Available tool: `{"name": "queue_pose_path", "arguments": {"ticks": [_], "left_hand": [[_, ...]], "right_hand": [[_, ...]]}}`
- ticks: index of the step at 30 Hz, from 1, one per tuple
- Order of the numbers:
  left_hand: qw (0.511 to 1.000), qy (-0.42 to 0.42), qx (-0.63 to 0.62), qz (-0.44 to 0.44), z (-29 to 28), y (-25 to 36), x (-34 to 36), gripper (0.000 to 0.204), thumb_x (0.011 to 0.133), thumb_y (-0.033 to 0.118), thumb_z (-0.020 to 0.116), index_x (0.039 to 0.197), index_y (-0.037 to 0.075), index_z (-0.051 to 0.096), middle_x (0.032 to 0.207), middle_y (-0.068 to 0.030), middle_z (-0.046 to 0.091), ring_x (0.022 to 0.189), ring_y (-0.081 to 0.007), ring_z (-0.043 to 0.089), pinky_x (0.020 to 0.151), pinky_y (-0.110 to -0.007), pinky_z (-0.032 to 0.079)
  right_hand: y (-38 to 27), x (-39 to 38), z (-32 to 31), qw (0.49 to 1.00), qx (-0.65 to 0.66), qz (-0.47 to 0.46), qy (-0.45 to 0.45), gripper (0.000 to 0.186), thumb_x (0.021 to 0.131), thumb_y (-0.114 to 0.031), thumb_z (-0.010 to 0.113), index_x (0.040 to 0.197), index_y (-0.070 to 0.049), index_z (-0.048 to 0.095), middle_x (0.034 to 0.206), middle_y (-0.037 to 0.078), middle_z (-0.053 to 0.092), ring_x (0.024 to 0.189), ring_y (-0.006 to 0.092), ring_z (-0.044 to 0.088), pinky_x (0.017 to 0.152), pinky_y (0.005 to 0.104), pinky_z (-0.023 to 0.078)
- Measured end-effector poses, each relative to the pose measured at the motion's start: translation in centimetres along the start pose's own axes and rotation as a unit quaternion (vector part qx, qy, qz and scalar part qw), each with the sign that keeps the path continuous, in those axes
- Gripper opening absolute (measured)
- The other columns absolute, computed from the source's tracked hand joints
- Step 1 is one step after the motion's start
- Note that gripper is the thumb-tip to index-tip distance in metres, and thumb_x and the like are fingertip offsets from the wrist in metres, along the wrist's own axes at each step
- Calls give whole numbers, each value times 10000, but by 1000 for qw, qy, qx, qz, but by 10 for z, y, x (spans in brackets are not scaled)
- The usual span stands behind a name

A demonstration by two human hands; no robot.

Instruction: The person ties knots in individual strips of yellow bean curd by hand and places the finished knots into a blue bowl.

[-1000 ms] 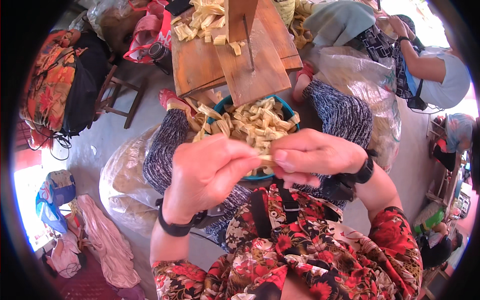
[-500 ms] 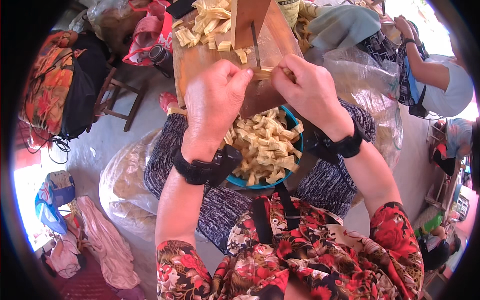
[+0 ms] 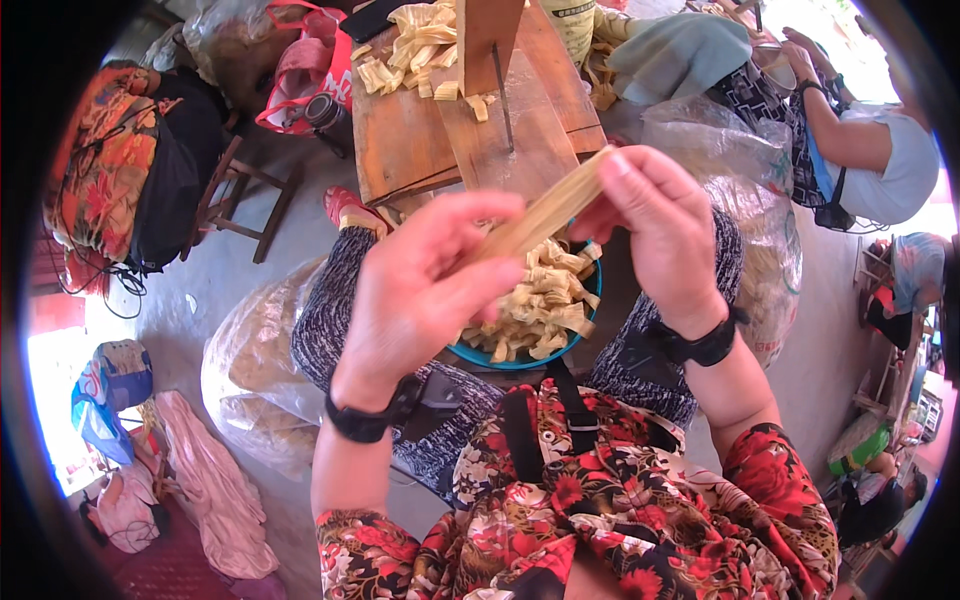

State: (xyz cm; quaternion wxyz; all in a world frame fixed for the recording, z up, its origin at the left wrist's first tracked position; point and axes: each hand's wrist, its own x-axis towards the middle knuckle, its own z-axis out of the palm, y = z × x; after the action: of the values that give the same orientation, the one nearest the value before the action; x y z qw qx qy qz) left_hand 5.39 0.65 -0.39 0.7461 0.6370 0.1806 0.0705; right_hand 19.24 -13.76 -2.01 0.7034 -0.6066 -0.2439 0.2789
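My right hand (image 3: 655, 225) pinches the upper end of a long, pale yellow dried strip (image 3: 540, 210) over a blue basin (image 3: 532, 357) heaped with short folded pieces (image 3: 540, 300). My left hand (image 3: 425, 280), slightly blurred, has its fingers spread around the strip’s lower end, without a visible firm grip. Beyond them stands a wooden board (image 3: 400, 140) with an upright block (image 3: 485, 45), a thin metal blade (image 3: 507, 120) in front of it, and a pile of similar pieces (image 3: 410, 40) at the back left.
Clear plastic sacks (image 3: 250, 360) flank my legs. A red bag (image 3: 300, 50) and dark flask (image 3: 325, 120) stand left of the board, beside a wooden stool (image 3: 250, 220). A co-worker (image 3: 870, 150) sits at the right; others are farther off at the edges.
Both hands first rose to the blade with a short piece between them, then came back lower and apart. A longer strip now slants between them, and the left fingers have spread.
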Motion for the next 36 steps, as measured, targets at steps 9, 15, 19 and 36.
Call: {"name": "queue_pose_path", "arguments": {"ticks": [9,15,19,36], "left_hand": [[974,-102,201,25,-2,4,1,347,791,237,630,967,-58,577,954,-98,598,889,-125,556,816,-258,425],[991,-23,-126,-45,11,5,-10,235,753,53,653,962,10,554,930,-76,599,807,-139,591,722,-257,472],[985,-47,-161,-44,11,-8,-8,139,793,3,612,926,-11,571,807,-48,620,703,-106,605,587,-210,503],[950,-127,-185,-215,8,-13,-8,260,837,208,535,1001,7,557,812,-47,576,664,-111,578,601,-233,492]], "right_hand": [[-25,-47,14,955,-144,-164,-202,169,893,-105,507,831,42,562,740,93,610,676,122,617,583,226,483],[-2,-43,16,973,114,157,-124,186,905,-196,516,865,-16,544,711,23,601,556,72,568,482,187,444],[12,-46,19,986,90,126,-67,203,860,-219,598,809,-33,536,679,-24,549,523,12,465,454,156,366],[5,-47,14,982,137,79,-107,336,839,-2,548,1159,-20,446,922,59,590,544,20,463,475,152,353]]}}
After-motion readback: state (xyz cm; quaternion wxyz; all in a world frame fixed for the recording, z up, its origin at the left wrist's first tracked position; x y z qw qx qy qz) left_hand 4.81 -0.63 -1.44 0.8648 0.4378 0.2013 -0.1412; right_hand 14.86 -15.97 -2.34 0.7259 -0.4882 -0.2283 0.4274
